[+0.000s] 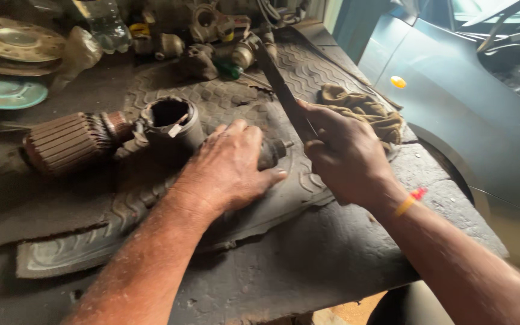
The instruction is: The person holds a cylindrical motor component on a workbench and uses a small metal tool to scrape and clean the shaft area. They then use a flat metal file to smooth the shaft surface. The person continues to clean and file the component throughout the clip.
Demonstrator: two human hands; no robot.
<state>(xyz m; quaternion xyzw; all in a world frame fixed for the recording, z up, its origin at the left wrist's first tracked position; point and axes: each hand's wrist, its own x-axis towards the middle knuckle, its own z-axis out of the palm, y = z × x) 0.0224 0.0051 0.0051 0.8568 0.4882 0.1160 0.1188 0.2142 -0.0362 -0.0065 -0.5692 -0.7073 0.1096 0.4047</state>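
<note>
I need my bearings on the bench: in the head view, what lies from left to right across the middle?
Ribbed armature → open cylindrical housing → left hand, resting on a small shafted part → right hand, gripping a long flat dark tool → brown rag → car fender.

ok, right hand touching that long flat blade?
Touching. Head view: right hand has its fingers wrapped around the lower end of the flat blade, no gap.

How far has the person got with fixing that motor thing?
Done: the copper-wound armature lies out of the round housing, which stands empty. In hand: the left hand pins a small shafted part on the rubber mat; the right hand holds a flat file near it. Left: nothing is reassembled.
</note>
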